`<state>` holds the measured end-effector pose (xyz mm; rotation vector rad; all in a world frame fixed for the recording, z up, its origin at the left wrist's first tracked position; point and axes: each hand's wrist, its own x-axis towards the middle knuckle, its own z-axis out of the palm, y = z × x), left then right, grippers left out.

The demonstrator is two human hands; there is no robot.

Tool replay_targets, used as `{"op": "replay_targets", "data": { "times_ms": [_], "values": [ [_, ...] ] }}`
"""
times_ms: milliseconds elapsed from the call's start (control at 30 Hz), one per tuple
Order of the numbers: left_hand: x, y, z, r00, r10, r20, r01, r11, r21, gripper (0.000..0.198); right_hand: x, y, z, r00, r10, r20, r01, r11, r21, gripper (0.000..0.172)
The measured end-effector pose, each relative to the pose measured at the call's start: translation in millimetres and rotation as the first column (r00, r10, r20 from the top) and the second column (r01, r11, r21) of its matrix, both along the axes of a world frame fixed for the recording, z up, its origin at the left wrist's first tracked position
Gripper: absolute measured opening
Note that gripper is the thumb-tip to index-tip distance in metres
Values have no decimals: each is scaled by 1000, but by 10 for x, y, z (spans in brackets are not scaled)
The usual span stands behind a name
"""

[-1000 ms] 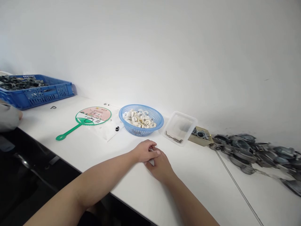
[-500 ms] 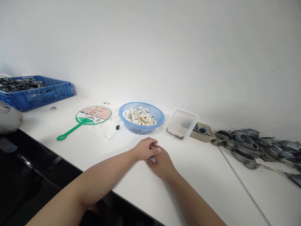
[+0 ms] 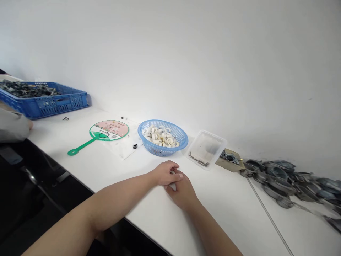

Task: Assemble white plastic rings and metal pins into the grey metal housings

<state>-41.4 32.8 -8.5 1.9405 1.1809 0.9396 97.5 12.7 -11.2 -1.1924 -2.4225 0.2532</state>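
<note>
Blue plastic crate (image 3: pixel 42 106) stands at the far left against the wall, full of dark metal parts (image 3: pixel 26 89). Just beside it, at the frame edge, is a rounded grey shape (image 3: pixel 13 124), maybe a sleeve or gloved hand of another person, but I cannot tell. On the white table (image 3: pixel 226 209) lies a small dark hook (image 3: pixel 65 118), then a hand fan (image 3: pixel 106 130) with a green handle, on top of a clear plastic bag (image 3: pixel 125 151). A small black ring (image 3: pixel 135 146) lies on this bag, near a light blue basket (image 3: pixel 162 151) holding many white rings (image 3: pixel 160 137). In front of the basket, the left hand (image 3: pixel 166 173) rests curled over the right hand (image 3: pixel 182 193), and both lie on the table. Their fingers are loosely closed, and a small pale thing (image 3: pixel 173 186) shows between the hands, but I cannot tell if they really grip it. Farther right is a clear plastic box (image 3: pixel 206 149) with hex keys (image 3: pixel 197 159) inside, then a piece of cardboard (image 3: pixel 226 163) with a metal part (image 3: pixel 231 158) on it. A thin metal strip (image 3: pixel 264 213) runs along the table below a pile of grey metal housings (image 3: pixel 279 183).
</note>
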Motion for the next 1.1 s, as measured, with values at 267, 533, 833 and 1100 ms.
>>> {"op": "replay_targets", "data": {
  "times_ms": [267, 533, 833, 1100],
  "values": [
    [-14, 7, 78, 1000, 7, -23, -7, 1000, -4, 56, -10, 39, 57, 999, 31, -13, -31, 999, 30, 42],
    [-18, 11, 113, 999, 0, -46, 0, 1000, -6, 59, -8, 66, 53, 999, 52, -13, -51, 997, 53, 43],
    [-9, 40, 83, 999, 3, -38, -3, 1000, -3, 59, -5, 71, 58, 999, 36, -3, -36, 998, 42, 41],
    [-7, 53, 78, 999, 4, -38, -5, 1000, -11, 58, -9, 73, 88, 999, 36, -34, -36, 999, 9, 41]
  ]
}}
